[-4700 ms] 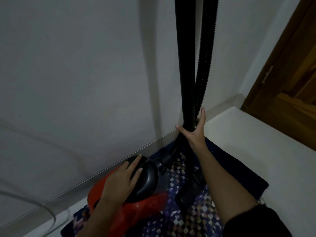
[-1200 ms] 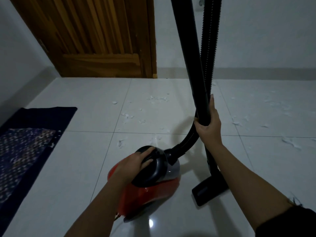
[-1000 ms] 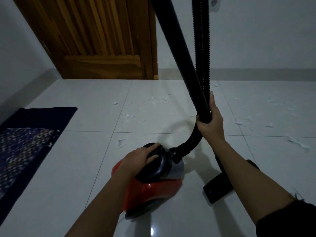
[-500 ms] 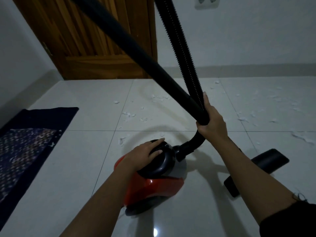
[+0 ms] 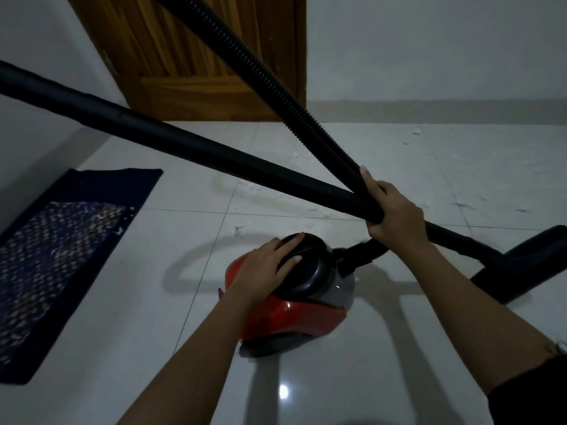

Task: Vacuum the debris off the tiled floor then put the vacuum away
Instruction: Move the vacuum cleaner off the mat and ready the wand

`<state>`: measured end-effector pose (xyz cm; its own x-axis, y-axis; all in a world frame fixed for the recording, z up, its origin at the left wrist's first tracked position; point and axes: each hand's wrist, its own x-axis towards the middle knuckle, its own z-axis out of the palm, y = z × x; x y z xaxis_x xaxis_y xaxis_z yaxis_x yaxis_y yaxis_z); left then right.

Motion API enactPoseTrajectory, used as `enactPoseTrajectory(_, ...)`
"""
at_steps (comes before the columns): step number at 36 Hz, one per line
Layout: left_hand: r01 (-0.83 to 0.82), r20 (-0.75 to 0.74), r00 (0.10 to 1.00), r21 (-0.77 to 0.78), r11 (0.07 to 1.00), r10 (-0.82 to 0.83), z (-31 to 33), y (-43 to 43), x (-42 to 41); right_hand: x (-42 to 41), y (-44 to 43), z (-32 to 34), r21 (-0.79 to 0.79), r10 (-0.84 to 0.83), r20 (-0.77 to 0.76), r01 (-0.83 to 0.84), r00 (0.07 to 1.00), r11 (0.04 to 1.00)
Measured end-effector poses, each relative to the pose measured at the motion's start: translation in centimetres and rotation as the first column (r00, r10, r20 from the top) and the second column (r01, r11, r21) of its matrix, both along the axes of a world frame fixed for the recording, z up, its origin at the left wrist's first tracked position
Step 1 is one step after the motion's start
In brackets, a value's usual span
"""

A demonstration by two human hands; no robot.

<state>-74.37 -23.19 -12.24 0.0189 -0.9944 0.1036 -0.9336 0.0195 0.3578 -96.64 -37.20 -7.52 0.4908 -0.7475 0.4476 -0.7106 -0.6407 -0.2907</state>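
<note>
At far left a dark patterned mat (image 5: pixel 58 256) lay against the wall, and a wooden door (image 5: pixel 199 56) stood behind it. At centre the red vacuum (image 5: pixel 294 314) sat on the tiled floor (image 5: pixel 122 348), with the left hand (image 5: pixel 267 271) resting flat and fingers spread on its black top. To the right, the right hand (image 5: pixel 395 216) was closed around the rigid wand (image 5: pixel 184 142) and ribbed hose (image 5: pixel 276 90) together, the floor head (image 5: pixel 527 265) lay tilted at far right, and white debris (image 5: pixel 264 191) was scattered on the tiles beyond.
</note>
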Motion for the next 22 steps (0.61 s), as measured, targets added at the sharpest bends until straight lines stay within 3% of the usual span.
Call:
enactPoseTrajectory(6, -0.057, -0.153, 0.987, 0.011, 0.998, 0.058, -0.8, 1.5, 0.9, 0.3, 0.5, -0.3, 0.012, -0.026, -0.021, 0.026, 0.999, 1.0)
enactPoseTrajectory(12, -0.122, -0.371, 0.917, 0.091, 0.988, 0.147, -1.7, 3.8, 3.2, 0.5, 0.7, -0.4, 0.008, -0.048, 0.011, 0.048, 0.999, 0.999)
enactPoseTrajectory(18, -0.225, -0.433, 0.855, 0.184, 0.957, 0.285, -3.7, 6.7, 5.4, 0.8, 0.9, -0.3, 0.006, -0.074, 0.058, 0.073, 0.996, 0.997)
enactPoseTrajectory(22, -0.2, -0.423, 0.841, 0.336, 0.921, 0.337, -5.2, 8.3, 5.8, 1.0, 1.0, -0.2, 0.017, -0.098, 0.067, 0.097, 0.993, 0.995)
